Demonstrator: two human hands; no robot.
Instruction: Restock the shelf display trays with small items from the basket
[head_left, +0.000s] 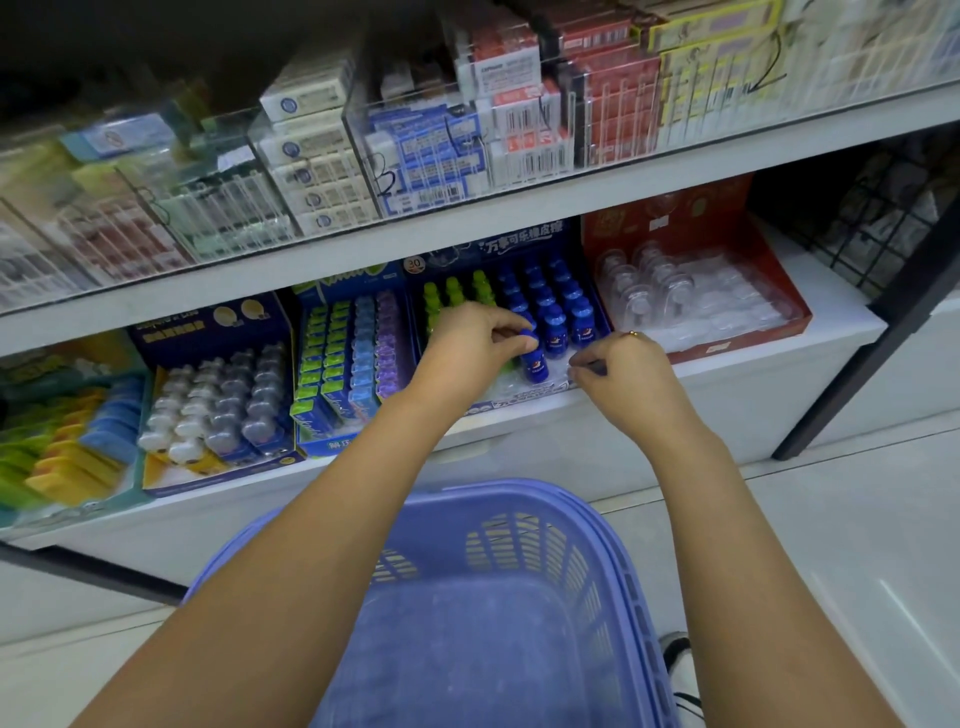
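My left hand (470, 345) pinches the cap of a small blue bottle (535, 364) and holds it upright over the front row of a blue display tray (524, 395). That tray holds rows of blue bottles (550, 301) and green bottles (452, 296). Just right of the bottle, my right hand (621, 371) has its fingers curled at the tray's front edge, pinching something small and dark that I cannot identify. The purple plastic basket (519, 597) sits on the floor below my arms; I see no items inside it.
Left of the blue tray are a tray of green, blue and purple items (345, 364), a tray of silver items (218, 410) and yellow-green packs (62, 447). A red tray with clear inserts (696, 301) stands at right. Above, a shelf (519, 197) carries boxes in clear dividers.
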